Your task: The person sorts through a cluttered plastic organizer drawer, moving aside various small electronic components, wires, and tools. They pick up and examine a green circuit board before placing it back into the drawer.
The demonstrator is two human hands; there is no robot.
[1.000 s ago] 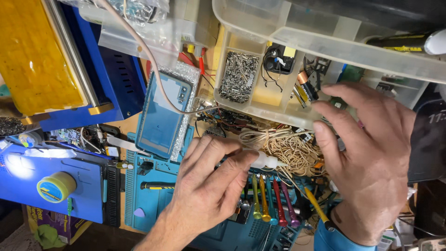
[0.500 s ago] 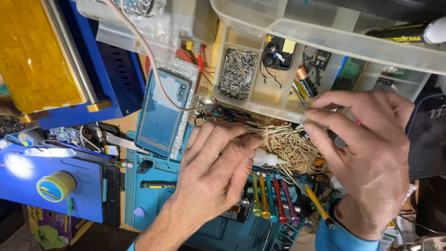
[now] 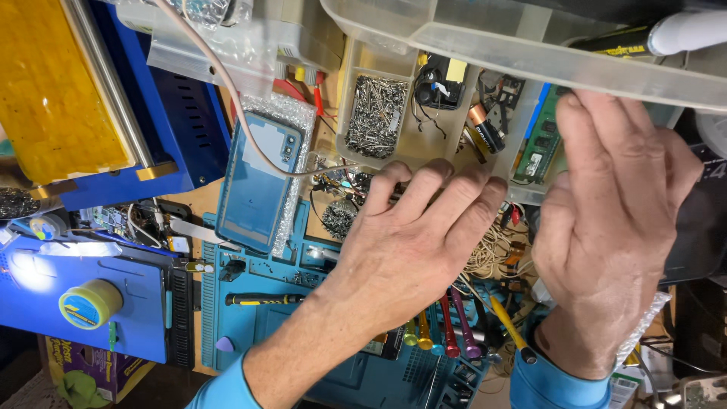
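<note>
- Step in hand, as judged: both hands are working at the clear compartment organiser (image 3: 424, 144) in the upper centre of the frame, at or just over its near edge.
- Left hand (image 3: 409, 250), centre of frame: palm down, fingers spread and flat, fingertips resting on the organiser's near edge. Whether anything is pinned beneath it cannot be told.
- Right hand (image 3: 613, 220), right of centre: fingers together and curved, reaching up over the green circuit board (image 3: 536, 151) at the organiser's right end. What it grips, if anything, is hidden by the hand itself.
- Next move — in my judgement — calls for a careful, level grip: the compartment of loose screws (image 3: 375, 115) is open and would spill if the organiser tilts.
- Surroundings: a coil of tan cord (image 3: 492, 254) lies between the hands; a phone back cover (image 3: 257, 178) on bubble wrap sits left of centre; coloured screwdrivers (image 3: 447, 333) stand in a row at lower centre.
- Obstructions: a larger clear bin (image 3: 530, 53) overhangs the organiser along the top — it limits lifting room; a thin cable (image 3: 250, 129) crosses the phone cover toward the organiser.
</note>
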